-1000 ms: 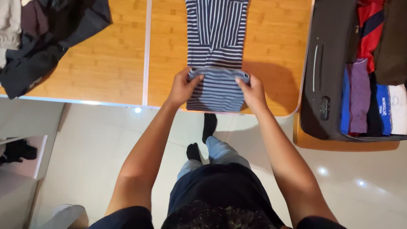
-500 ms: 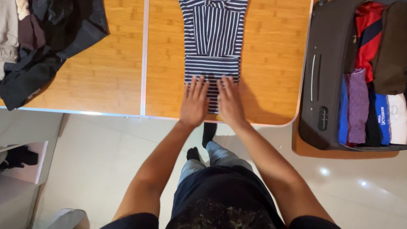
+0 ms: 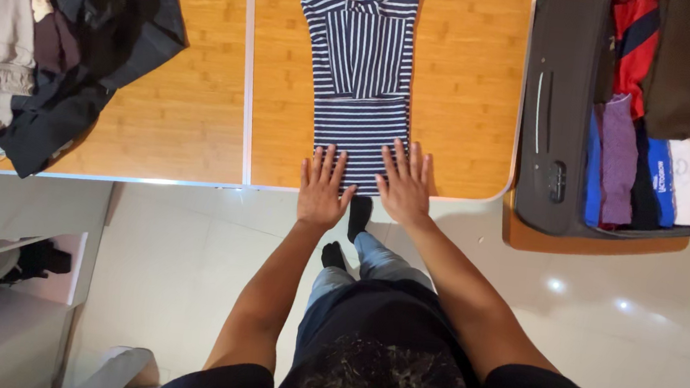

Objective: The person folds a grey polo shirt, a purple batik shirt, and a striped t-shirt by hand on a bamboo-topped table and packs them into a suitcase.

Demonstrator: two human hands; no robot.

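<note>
at the far left of the desk point(image 3: 165, 130) sits a loose heap of unfolded clothes point(image 3: 39, 38), beige and black pieces thrown over each other and hanging slightly past the near edge, apparently waiting their turn. in the middle lies the striped shirt point(image 3: 364, 61), navy and white, folded into a narrow strip with its sleeves tucked across the back, running from the far edge down to the near edge. the left hand point(image 3: 321, 192) and the right hand point(image 3: 404, 187) both lie flat on its near end, palms down, fingers spread wide and gripping nothing; pressed like that they seem to be smoothing the fabric and holding the fold in place. to the right, well apart from the shirt, an open dark suitcase point(image 3: 559, 113) rests partly on the desk, packed with rolled and folded garments point(image 3: 656, 114) in red, brown, purple, blue, white and black, standing side by side in tight rows.
</note>
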